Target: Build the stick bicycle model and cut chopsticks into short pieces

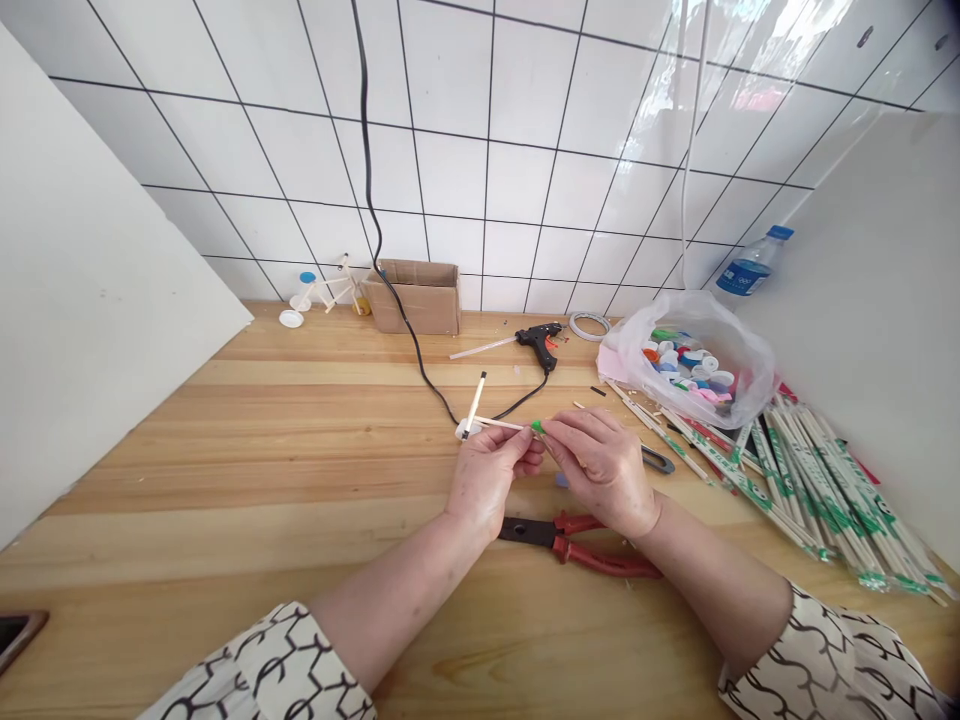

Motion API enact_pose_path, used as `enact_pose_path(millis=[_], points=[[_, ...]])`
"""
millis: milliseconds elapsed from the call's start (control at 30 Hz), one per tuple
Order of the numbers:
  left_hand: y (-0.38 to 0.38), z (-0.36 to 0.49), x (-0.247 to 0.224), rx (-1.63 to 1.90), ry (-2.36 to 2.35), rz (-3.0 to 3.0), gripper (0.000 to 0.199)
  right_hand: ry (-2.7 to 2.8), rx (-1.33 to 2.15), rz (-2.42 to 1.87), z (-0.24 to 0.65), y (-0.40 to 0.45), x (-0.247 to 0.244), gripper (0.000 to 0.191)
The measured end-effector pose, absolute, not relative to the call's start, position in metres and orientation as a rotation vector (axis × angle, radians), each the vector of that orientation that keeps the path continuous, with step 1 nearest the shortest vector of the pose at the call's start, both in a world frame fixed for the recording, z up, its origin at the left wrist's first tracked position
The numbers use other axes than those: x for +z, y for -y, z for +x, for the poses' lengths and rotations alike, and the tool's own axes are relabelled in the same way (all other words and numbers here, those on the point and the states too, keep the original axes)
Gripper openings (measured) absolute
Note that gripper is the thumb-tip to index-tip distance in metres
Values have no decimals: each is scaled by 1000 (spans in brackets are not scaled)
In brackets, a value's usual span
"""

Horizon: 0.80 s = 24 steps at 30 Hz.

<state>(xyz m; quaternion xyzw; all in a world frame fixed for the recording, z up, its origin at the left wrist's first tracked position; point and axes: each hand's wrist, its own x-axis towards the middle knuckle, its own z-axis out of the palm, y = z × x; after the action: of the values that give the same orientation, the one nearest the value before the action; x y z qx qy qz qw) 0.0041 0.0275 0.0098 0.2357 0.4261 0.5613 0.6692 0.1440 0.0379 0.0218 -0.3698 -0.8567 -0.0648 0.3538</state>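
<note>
My left hand [491, 470] is closed on a small frame of wooden sticks [475, 400], with a white bottle cap [466, 430] at its far left. One stick of the frame stands up with a dark tip; another runs sideways towards my right hand [604, 465]. Between its thumb and fingers, my right hand pinches a green bottle cap [537, 426] at the end of that sideways stick. Whether cap and stick are joined is hidden by my fingers. Below both hands lie red-handled pliers [577, 545], partly under my right wrist.
A black glue gun [538, 345] lies behind my hands, its cord [420, 365] crossing the table. At right are a plastic bag of bottle caps [690, 365], wrapped chopsticks [832, 490] and a utility knife [658, 459]. A cardboard box [416, 298] stands by the wall.
</note>
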Motion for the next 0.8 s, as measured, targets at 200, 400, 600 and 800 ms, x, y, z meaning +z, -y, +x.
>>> enact_pose_path(millis=[200, 400, 600, 800], points=[[-28, 4, 11, 1278, -962, 519, 14, 2218, -239, -952, 142, -35, 20, 19], [-29, 3, 11, 1282, -959, 511, 13, 2239, -301, -962, 140, -32, 18, 20], [-30, 2, 11, 1297, -946, 509, 16, 2251, -309, -993, 138, -29, 20, 22], [-29, 2, 12, 1298, -932, 511, 18, 2240, -240, -1016, 137, -28, 20, 22]])
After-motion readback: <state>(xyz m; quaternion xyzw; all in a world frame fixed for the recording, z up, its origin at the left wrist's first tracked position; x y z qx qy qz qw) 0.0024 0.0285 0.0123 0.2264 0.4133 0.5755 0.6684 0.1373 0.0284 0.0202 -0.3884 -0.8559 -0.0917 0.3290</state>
